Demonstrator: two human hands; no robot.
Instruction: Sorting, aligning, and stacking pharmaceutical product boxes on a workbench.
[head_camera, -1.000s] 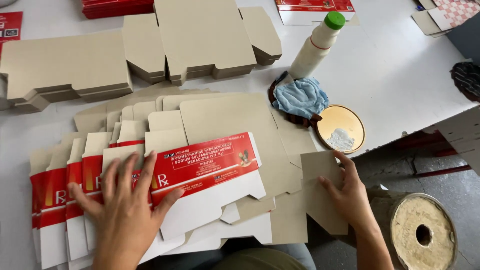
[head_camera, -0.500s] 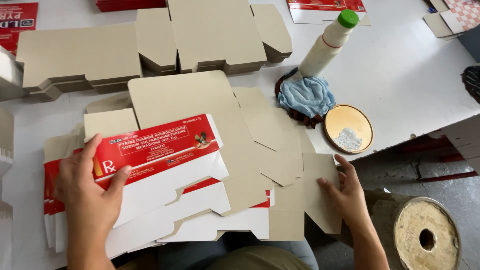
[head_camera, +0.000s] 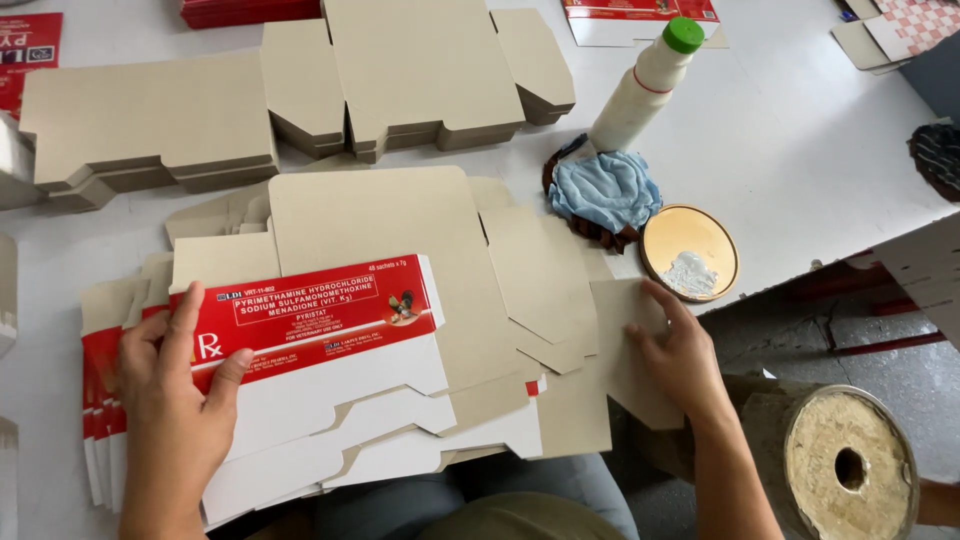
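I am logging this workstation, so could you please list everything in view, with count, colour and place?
flat carton blanks: a fanned stack, red and white print, front left of the table
plain blanks: several, grey-brown, spread face down at centre
stacked blanks: three or so piles, grey-brown, far side
bottle: one, white with green cap, far right
cloth: one, blue, beside the bottle
round lid: one, golden, white paste in it, near the table edge
table: one, white
round roll: one, tan, below the table, right
left hand: fingers on the printed top carton
right hand: flat on a plain flap
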